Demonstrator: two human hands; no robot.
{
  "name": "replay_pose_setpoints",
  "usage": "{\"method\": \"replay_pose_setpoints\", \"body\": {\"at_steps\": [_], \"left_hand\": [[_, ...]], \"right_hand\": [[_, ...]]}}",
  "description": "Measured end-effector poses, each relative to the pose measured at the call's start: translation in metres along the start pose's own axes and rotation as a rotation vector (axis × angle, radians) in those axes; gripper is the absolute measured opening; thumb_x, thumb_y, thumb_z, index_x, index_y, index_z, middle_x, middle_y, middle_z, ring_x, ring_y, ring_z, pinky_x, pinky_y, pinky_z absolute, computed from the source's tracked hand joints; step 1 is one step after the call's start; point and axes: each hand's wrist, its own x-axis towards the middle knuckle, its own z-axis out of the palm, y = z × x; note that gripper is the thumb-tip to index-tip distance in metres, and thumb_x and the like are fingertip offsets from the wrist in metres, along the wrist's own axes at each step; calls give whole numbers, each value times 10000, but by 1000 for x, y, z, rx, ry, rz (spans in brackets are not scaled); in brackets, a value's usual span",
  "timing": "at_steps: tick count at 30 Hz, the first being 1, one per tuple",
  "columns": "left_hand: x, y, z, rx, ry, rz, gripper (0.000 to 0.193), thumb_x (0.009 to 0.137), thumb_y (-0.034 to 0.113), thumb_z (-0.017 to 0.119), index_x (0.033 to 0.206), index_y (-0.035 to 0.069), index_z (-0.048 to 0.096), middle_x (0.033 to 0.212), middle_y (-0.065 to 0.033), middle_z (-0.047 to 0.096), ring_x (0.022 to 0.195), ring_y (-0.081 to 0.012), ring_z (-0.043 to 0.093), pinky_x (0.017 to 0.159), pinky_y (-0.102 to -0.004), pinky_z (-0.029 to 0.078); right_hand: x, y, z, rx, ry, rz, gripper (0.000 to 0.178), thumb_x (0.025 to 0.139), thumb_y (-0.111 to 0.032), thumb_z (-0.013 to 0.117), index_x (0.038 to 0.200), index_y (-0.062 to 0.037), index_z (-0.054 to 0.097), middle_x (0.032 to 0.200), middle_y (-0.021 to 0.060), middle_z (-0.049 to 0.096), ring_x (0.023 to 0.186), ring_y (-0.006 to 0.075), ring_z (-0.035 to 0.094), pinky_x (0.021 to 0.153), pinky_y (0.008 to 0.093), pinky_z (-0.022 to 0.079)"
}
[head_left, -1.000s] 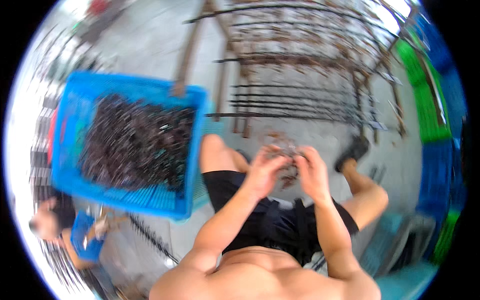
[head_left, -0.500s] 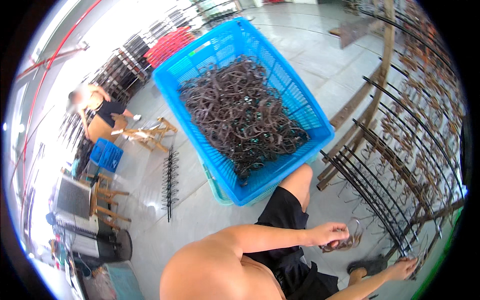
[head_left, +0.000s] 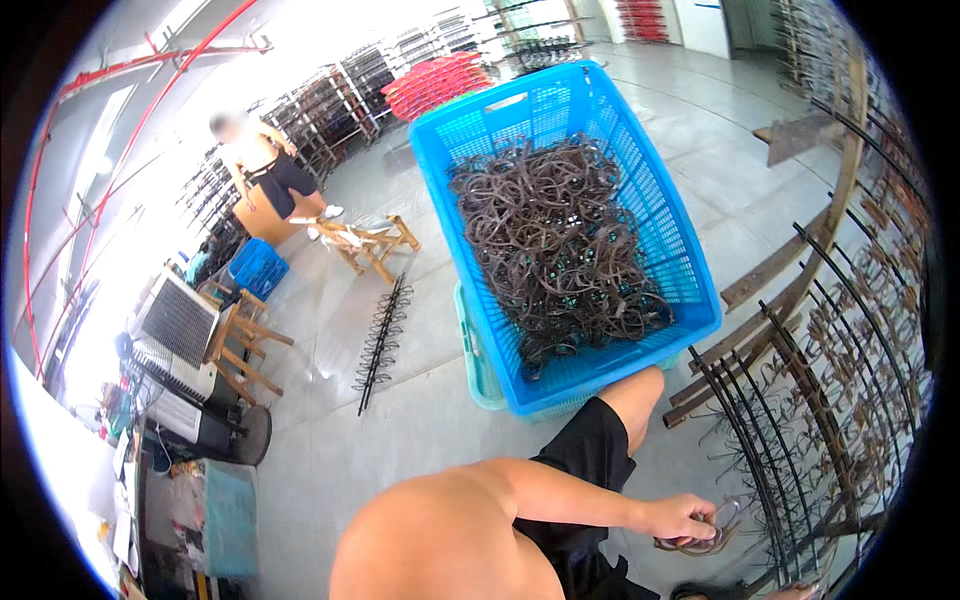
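My left hand [head_left: 682,518] is closed around a few thin, brown, curved eyeglass frames [head_left: 722,535], whose loops stick out past the fingers. Only a bit of my right hand [head_left: 795,592] shows at the lower edge, by the lower ends of the rack's black rods; what its fingers do is cut off. Beyond my knee stands a large blue plastic crate [head_left: 462,250], tilted in view, with a tangled heap of dark brown eyeglass frames [head_left: 560,245] in it. To the right, a rack of black rods [head_left: 755,440] carries many similar brown pieces.
Under the blue crate is a pale green crate [head_left: 482,365]. A black rod with wire hooks [head_left: 380,340] lies on the floor, near a wooden stool [head_left: 375,245]. At the far left another person [head_left: 275,170] stands by a smaller blue crate [head_left: 258,268].
The view has swung, so the crate and rack sit further right. My right hand has dropped mostly out of the lower edge. My left hand still holds the brown frames.
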Motion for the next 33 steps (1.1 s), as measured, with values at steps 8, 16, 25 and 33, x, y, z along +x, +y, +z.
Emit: {"method": "replay_pose_setpoints", "body": {"at_steps": [8, 16, 25, 33], "left_hand": [[15, 3, 3, -17, 170, -314, 172, 852, 144, 621, 976, 36, 571, 814, -17, 583, 636, -88, 522, 568, -213, 438], [12, -20, 31, -104, 49, -275, 93, 908, 132, 540, 914, 43, 567, 733, 5, 540, 582, -62, 469, 559, -199, 378], [12, -11, 27, -251, -28, -250, 137, 913, 125, 493, 973, 17, 552, 785, -32, 554, 641, -98, 506, 617, -230, 405], [12, -8, 24, -300, -92, -205, 214, 913, 173, 521, 1053, 12, 540, 784, -63, 573, 709, -129, 552, 690, -258, 448]], "right_hand": [[-2, -56, -5, -305, -112, 64, 191, 754, -63, 566, 918, -76, 662, 945, 93, 647, 789, 242, 616, 667, 346, 505], [12, -80, -40, 897, 145, 1157, 191, 903, -179, 541, 954, -19, 632, 546, -68, 443, 442, 22, 376, 390, 220, 298], [15, -90, -40, 982, 97, 1133, 184, 898, -167, 545, 964, -22, 637, 555, -76, 438, 421, 10, 350, 372, 203, 260], [9, -86, -37, 933, -31, 1024, 198, 889, -147, 570, 1007, -8, 647, 607, -96, 457, 493, -7, 336, 423, 179, 255]]}}
